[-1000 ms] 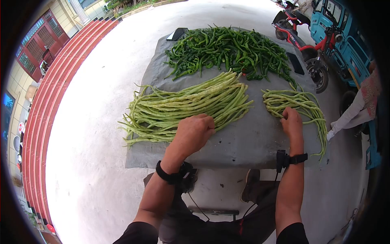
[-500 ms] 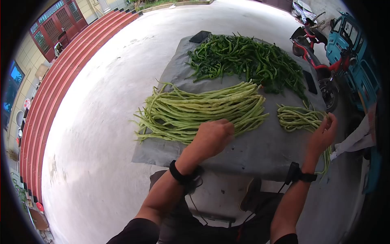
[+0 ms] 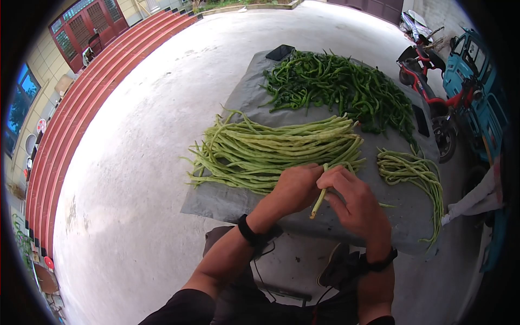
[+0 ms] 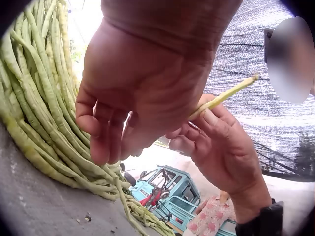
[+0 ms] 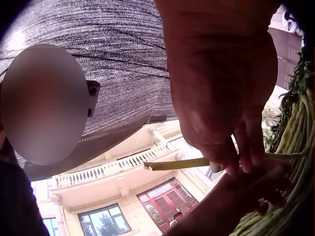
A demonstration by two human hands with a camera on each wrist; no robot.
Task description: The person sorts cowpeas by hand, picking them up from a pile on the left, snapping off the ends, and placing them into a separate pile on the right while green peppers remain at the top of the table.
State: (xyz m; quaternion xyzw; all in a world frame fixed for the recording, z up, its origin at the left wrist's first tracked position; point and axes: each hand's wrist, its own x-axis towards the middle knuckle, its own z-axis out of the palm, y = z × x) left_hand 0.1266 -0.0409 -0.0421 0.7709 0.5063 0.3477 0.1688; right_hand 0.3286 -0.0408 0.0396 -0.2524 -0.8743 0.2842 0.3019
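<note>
Both hands meet over the near edge of the large pile of long beans (image 3: 271, 145). Between thumb and fingers, my right hand (image 3: 357, 206) pinches a long bean (image 3: 318, 205) whose cut-looking end points down toward me. My left hand (image 3: 295, 188) is curled against the same bean, its fingertips touching the right hand's; its thumb is hidden. In the left wrist view the bean (image 4: 229, 94) sticks out past the right hand (image 4: 229, 155), behind the left hand (image 4: 142, 83). The right wrist view shows the bean (image 5: 179, 164) crossing under the right hand (image 5: 221, 93).
A smaller bean bundle (image 3: 409, 169) lies at the right of the grey cloth (image 3: 216, 201), with green peppers (image 3: 341, 86) at the back. Two dark flat objects (image 3: 280, 52) (image 3: 420, 120) lie by the peppers. A person's arm (image 3: 471, 195) and parked vehicles (image 3: 476, 81) are at right.
My right hand has left the smaller bundle, swung out right along it, then come back left to meet my left hand. A bean end now shows between them. The head view has shifted.
</note>
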